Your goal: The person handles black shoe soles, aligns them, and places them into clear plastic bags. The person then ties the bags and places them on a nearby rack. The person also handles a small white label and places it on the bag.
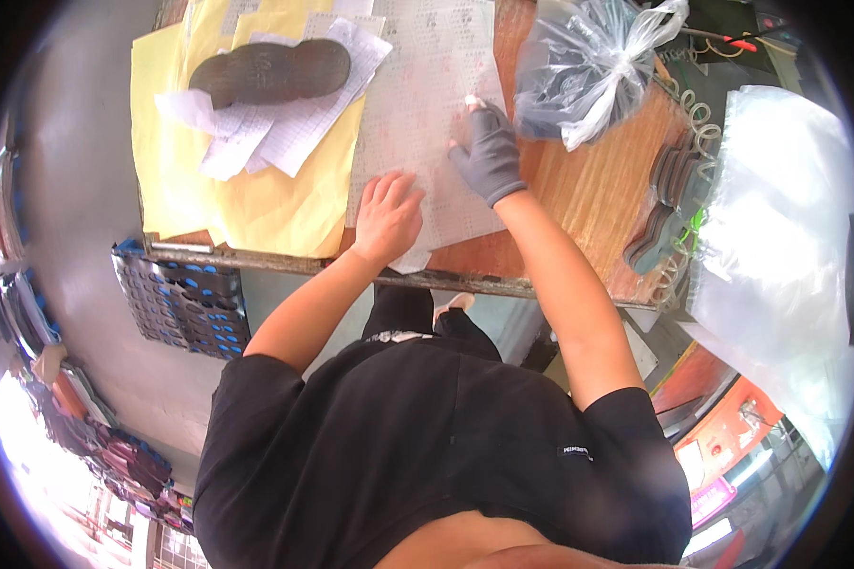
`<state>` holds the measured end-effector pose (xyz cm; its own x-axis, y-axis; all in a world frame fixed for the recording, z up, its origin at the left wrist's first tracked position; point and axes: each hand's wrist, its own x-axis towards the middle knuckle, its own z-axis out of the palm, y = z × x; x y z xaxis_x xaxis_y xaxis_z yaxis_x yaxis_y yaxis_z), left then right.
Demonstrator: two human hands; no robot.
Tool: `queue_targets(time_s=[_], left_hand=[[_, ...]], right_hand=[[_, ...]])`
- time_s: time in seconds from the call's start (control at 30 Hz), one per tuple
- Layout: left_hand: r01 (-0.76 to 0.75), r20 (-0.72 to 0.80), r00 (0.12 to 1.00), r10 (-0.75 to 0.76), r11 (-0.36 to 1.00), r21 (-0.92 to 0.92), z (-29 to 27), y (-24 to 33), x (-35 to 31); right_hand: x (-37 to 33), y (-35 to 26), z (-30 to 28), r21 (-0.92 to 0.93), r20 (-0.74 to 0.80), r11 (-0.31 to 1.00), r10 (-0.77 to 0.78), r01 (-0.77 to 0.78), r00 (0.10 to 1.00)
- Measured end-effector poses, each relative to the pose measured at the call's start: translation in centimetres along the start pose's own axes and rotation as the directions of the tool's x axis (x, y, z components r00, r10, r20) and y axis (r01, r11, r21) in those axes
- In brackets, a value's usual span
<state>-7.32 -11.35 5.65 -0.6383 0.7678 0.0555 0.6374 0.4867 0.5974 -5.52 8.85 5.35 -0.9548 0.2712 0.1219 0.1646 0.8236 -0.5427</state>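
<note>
A large white sheet of paper [422,123] with printed rows and reddish marks lies on the wooden table. My left hand [389,218], bare, rests palm down on its near part, fingers laid out. In a grey glove that leaves the fingertips uncovered, my right hand [489,156] touches the sheet's right side, thumb and forefinger stretched apart; the other fingers are hard to make out. Neither hand holds anything. To the left are yellow paper sheets [285,209] with smaller white slips [304,133] on top. A dark brown, sole-shaped piece [270,73] weighs on these.
A tied clear plastic bag [588,76] with dark contents stands at the table's far right. Stacks of sole-shaped pieces [647,237] and coiled cords [697,119] line the right edge, beside clear plastic sheeting [778,237]. A perforated dark panel [180,294] is below the left front edge.
</note>
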Motion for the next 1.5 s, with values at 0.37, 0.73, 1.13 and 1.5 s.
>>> queue_targets(time_s=[0.37, 0.73, 1.13, 1.5], left_hand=[[0.065, 0.082, 0.995, -0.060, 0.996, -0.061, 0.0, -0.9, 16.7], [-0.186, -0.117, 0.974, 0.195, 0.979, 0.084, 1.8, -2.1, 11.4], [-0.173, -0.148, 0.977, 0.151, 0.974, -0.148, 1.6, -2.9, 10.7], [-0.086, -0.057, 0.996, 0.073, 0.962, -0.261, -0.4, -0.2, 11.2]], right_hand=[[-2.1, -0.2, 0.5, 0.006, -0.071, 0.999, 0.046, -0.046, 0.996], [-0.1, -1.2, 1.2, 0.119, -0.126, 0.895, 0.444, -0.431, 0.887], [1.5, 1.3, 0.0, 0.627, 0.277, 0.350, 0.735, -0.696, 0.619], [-0.7, 0.2, -1.5, 0.820, 0.407, 0.116, 0.569, -0.560, 0.714]])
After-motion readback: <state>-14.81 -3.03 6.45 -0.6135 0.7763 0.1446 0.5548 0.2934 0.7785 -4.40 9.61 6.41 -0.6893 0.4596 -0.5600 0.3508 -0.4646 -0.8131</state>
